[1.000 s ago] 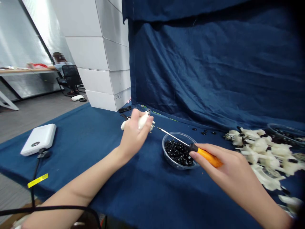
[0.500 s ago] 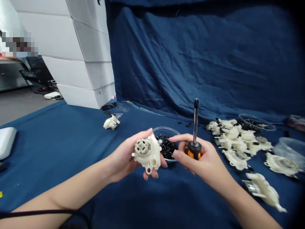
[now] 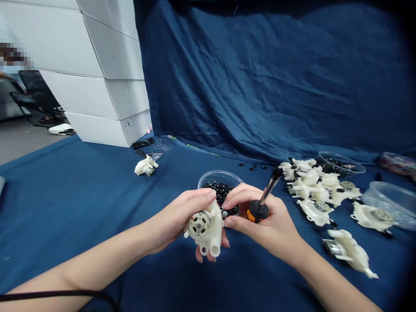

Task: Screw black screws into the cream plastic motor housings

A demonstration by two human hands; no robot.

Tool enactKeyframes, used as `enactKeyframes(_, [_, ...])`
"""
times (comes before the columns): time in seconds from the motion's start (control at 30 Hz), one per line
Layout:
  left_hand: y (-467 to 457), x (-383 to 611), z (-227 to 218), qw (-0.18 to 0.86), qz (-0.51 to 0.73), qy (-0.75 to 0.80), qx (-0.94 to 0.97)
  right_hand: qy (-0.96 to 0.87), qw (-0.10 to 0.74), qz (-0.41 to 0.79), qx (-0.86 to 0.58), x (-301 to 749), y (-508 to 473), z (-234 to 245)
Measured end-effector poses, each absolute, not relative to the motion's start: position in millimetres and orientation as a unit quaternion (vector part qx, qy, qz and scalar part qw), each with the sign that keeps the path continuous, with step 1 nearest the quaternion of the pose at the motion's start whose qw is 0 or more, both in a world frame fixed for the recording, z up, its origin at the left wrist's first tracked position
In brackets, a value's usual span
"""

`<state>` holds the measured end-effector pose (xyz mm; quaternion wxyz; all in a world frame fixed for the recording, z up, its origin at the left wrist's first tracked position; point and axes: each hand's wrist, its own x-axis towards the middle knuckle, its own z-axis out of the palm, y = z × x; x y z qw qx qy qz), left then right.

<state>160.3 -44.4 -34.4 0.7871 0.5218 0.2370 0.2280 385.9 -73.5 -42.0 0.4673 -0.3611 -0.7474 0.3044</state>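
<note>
My left hand (image 3: 177,212) is closed around a cream plastic pump housing with a motor (image 3: 199,225); the motor's round end faces me and an open pipe stub points down. My right hand (image 3: 269,221) carries a screwdriver (image 3: 258,211) in its palm, the black and orange handle partly hidden and the dark-tipped shaft tilted up and right. Its thumb and index fingertip are at a small black round piece with a metal centre (image 3: 224,213), at the housing's right edge. Behind the hands stands a clear bowl (image 3: 221,173) of small black parts (image 3: 220,190).
Several similar pump housings (image 3: 320,193) lie grouped on the right, with a single one (image 3: 146,166) at the back left. Clear tubs (image 3: 388,203) and a dish of black parts (image 3: 341,162) stand at the right. White boxes (image 3: 94,95) are stacked at left, beside a blue curtain (image 3: 260,78).
The housing has turned in my left hand, so its pipe stub points down. My right hand has come left to the housing's edge, and the screwdriver has tipped to the right.
</note>
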Motion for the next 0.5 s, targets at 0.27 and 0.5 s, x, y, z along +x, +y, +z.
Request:
enactKeyframes(0.27, [-33.9,161.8,-33.3,0.657,0.479,0.284,0.509,-0.641,0.445,0.405,-0.477,394.4,-72.5,-50.6])
enactKeyframes(0.5, [-18.1,154.6,-43.5,0.566,0.582,0.260,0.522,-0.739,0.438,0.173,-0.481,410.9,-75.9,-44.1])
